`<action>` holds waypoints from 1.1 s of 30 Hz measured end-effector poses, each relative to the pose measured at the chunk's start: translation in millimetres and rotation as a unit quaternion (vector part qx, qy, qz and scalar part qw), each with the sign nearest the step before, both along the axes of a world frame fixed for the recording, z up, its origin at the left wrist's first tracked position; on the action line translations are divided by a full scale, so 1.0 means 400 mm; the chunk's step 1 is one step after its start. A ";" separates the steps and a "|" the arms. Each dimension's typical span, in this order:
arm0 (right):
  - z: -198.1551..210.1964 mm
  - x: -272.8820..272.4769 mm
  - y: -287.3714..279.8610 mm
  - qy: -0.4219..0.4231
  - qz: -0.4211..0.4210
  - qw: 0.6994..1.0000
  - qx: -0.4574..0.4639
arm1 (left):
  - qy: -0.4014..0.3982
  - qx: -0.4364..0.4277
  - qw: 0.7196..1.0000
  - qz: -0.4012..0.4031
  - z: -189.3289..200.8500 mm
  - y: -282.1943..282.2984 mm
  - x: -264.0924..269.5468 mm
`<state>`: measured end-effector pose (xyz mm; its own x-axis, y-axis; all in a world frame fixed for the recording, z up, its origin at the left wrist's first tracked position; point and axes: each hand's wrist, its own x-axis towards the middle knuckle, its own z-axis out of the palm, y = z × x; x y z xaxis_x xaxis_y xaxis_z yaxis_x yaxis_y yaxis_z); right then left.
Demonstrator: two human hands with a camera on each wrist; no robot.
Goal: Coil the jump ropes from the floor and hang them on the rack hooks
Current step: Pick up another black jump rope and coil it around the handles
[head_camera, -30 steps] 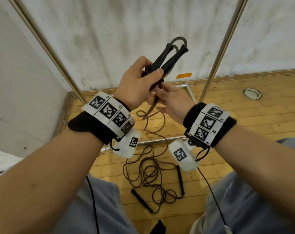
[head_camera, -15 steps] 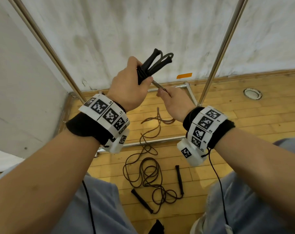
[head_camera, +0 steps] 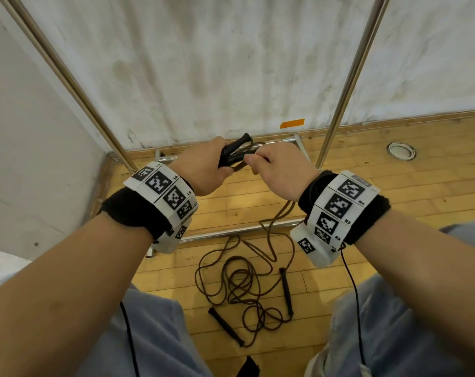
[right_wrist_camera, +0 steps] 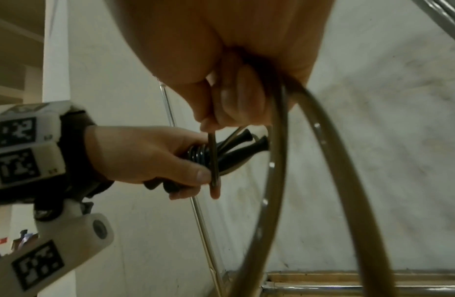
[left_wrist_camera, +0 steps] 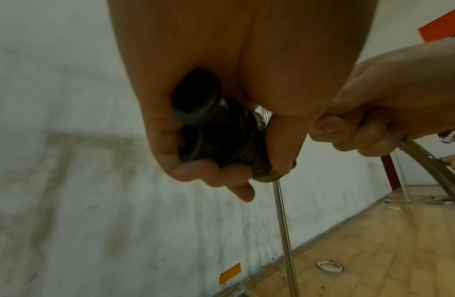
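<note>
Fingers [left_wrist_camera: 195, 170] of the left hand [head_camera: 201, 170] are wrapped tight around both black handles [head_camera: 236, 151] of one jump rope, with several turns of cord wound round them. Right hand [head_camera: 282, 170] sits just beside it, pinching the brown cord [right_wrist_camera: 213, 160] between thumb and fingertips, and the slack drops down to the wooden floor [head_camera: 421, 186]. A second rope [head_camera: 239, 284] lies in a loose tangle on the floor by the person's knees, handles apart. Metal rack poles [head_camera: 348, 77] stand against the white wall.
</note>
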<state>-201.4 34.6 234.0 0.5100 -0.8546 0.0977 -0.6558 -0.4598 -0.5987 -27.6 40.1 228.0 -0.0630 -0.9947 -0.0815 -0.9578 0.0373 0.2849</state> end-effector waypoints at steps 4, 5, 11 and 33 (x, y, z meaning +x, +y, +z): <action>0.010 -0.014 -0.005 0.003 0.016 0.999 0.031 | -0.067 0.002 0.997 -0.032 -0.002 0.021 -0.017; 0.014 -0.018 -0.009 -0.001 0.000 1.000 0.016 | -0.079 -0.018 0.995 -0.049 -0.003 0.027 -0.026; 0.029 -0.033 -0.036 -0.026 -0.067 0.996 -0.057 | -0.067 -0.065 0.991 -0.099 -0.001 0.033 -0.067; -0.005 0.008 -0.039 -0.307 -0.062 0.932 0.181 | 0.282 -0.197 0.939 -0.015 0.075 0.078 -0.070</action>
